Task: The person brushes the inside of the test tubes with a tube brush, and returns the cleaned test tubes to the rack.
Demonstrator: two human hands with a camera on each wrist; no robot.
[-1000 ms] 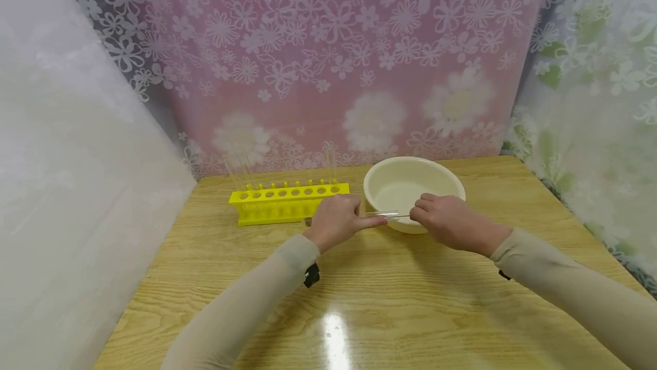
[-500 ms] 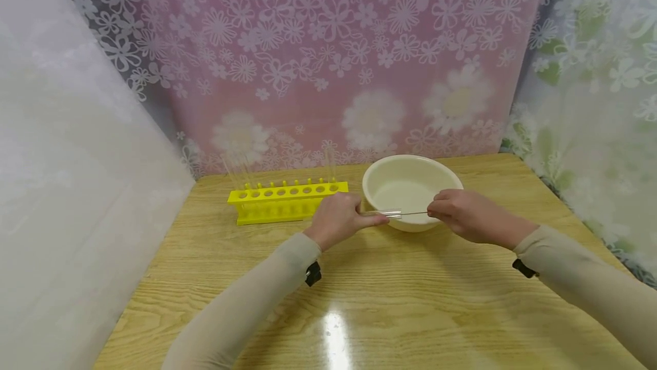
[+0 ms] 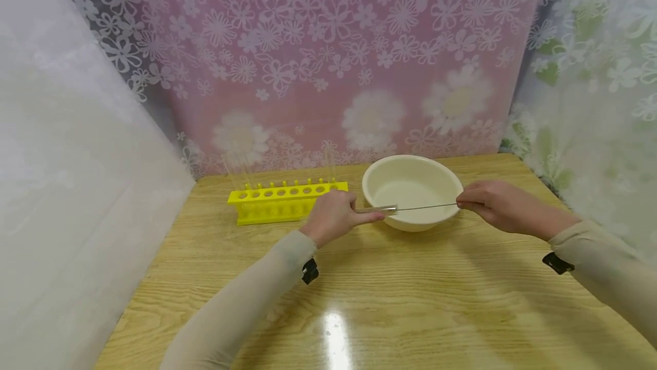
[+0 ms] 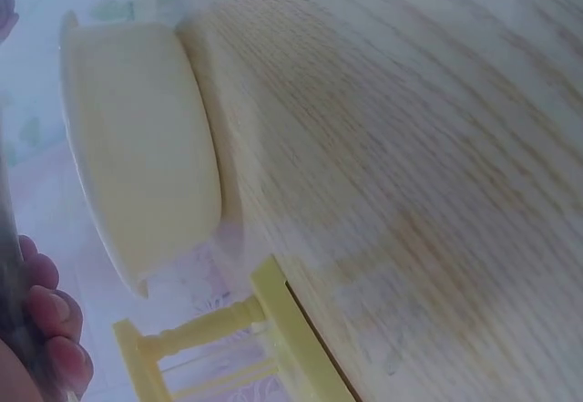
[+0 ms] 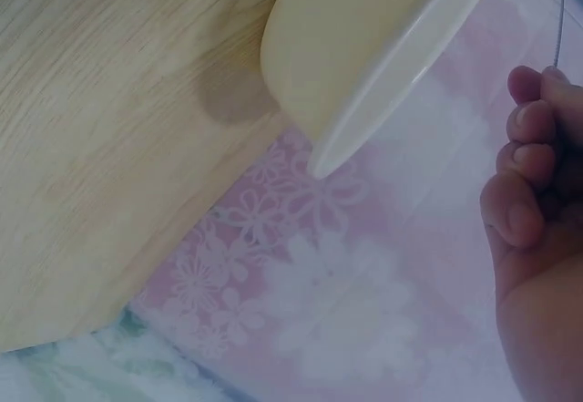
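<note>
My left hand (image 3: 332, 217) grips a clear glass test tube (image 3: 388, 209) that lies nearly level, its mouth pointing right, over the near rim of the cream basin (image 3: 418, 223). In the left wrist view, dark bristles (image 4: 25, 320) show inside the tube, beside the curled fingers (image 4: 56, 314). From the tube's mouth runs the thin wire handle (image 3: 427, 207) of a test tube brush. My right hand (image 3: 505, 204) pinches the wire's far end, just right of the basin. Its fingers (image 5: 528, 165) curl inward in the right wrist view, with the wire (image 5: 558, 33) rising from the fingertips.
A yellow test tube rack (image 3: 287, 200) stands left of the basin, partly behind my left hand. Clear test tubes (image 3: 331, 166) stand upright near both its ends. Everything rests on a wood-grain table (image 3: 390, 301); flowered curtains (image 3: 328, 62) hang close behind and at the right.
My right hand has moved right, drawing more of the brush wire out of the test tube. The left hand and tube stay nearly in place. Basin and rack have not moved.
</note>
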